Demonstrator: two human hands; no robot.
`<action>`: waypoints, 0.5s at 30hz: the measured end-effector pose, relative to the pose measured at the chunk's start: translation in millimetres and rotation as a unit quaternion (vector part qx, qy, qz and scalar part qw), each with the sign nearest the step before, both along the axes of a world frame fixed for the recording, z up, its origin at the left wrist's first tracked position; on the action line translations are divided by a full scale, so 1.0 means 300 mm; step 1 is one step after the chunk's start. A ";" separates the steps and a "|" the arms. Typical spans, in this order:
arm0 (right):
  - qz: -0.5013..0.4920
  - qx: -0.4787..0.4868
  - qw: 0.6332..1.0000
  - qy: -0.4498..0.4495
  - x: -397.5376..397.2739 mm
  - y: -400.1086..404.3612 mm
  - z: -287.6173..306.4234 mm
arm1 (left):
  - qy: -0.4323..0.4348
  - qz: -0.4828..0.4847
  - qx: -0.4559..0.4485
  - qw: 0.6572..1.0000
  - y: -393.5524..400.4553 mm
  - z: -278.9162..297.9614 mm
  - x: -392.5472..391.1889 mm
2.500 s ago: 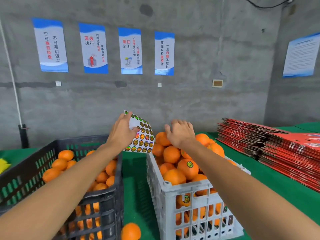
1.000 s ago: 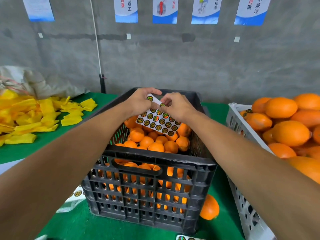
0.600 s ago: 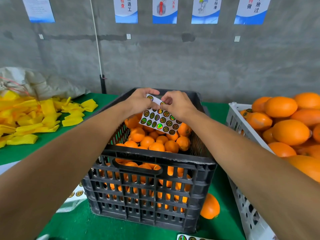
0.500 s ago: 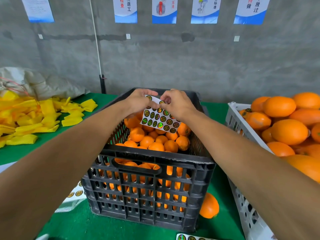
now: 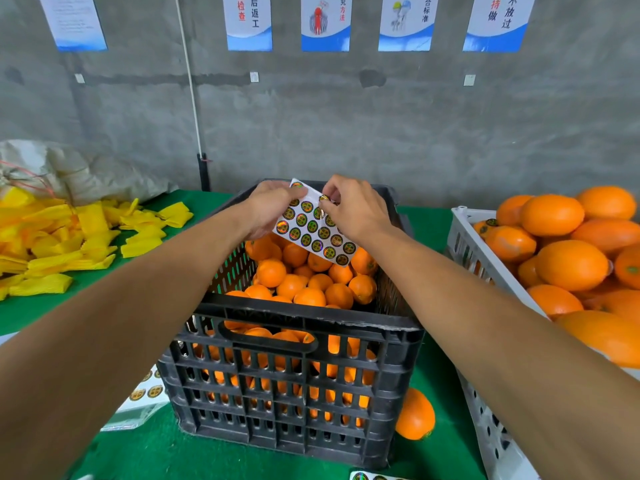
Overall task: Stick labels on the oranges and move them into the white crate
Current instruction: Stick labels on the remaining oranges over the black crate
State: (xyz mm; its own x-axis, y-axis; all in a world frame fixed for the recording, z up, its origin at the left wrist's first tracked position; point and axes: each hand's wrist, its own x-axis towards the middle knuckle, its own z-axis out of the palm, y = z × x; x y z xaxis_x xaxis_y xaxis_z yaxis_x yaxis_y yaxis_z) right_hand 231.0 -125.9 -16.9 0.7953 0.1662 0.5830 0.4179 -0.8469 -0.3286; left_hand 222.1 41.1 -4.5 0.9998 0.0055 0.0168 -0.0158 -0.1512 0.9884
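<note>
Both hands are up over the far end of the black crate (image 5: 294, 372). The left hand (image 5: 268, 209) is closed on the top corner of a label sheet (image 5: 317, 230), pinching it so the sheet hangs tilted above the fruit. The right hand (image 5: 356, 207) has its thumb and forefinger pressed together at the sheet's upper edge, gripping what looks like one round label (image 5: 324, 198) lifted off the backing (it is tiny from where I stand, so I cannot swear it is fully free).

So the step in hand is the peel: one sticker coming off, nothing stuck yet. The unlabelled oranges (image 5: 304, 282) lie heaped in the black crate directly under the sheet, and the white crate (image 5: 464, 244) stands to the right, apart from the black one, already piled high with oranges, at least one showing a label. A stray orange (image 5: 415, 415) lies on the green table (image 5: 166, 448) between the two crates, and spare label sheets (image 5: 145, 396) lie flat by the black crate's near left corner.

Next, I would say, the right hand has to carry the sticker down onto an orange in the heap and press it flat, then lift that orange across to the white crate. The left hand only needs to keep the sheet clear of the way.
</note>
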 end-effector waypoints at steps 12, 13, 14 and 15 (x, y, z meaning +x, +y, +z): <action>0.020 -0.018 0.999 -0.042 -0.003 0.003 0.008 | -0.026 0.051 -0.013 0.998 0.011 -0.005 0.008; 0.027 -0.017 0.999 -0.035 -0.004 0.005 0.008 | -0.032 0.051 0.005 0.998 0.011 -0.007 0.007; 0.039 -0.010 0.999 -0.027 -0.005 0.006 0.006 | -0.048 0.055 0.044 0.996 0.012 -0.010 0.008; 0.052 0.000 0.998 -0.019 -0.005 0.008 0.005 | -0.072 0.066 0.095 0.991 0.013 -0.012 0.011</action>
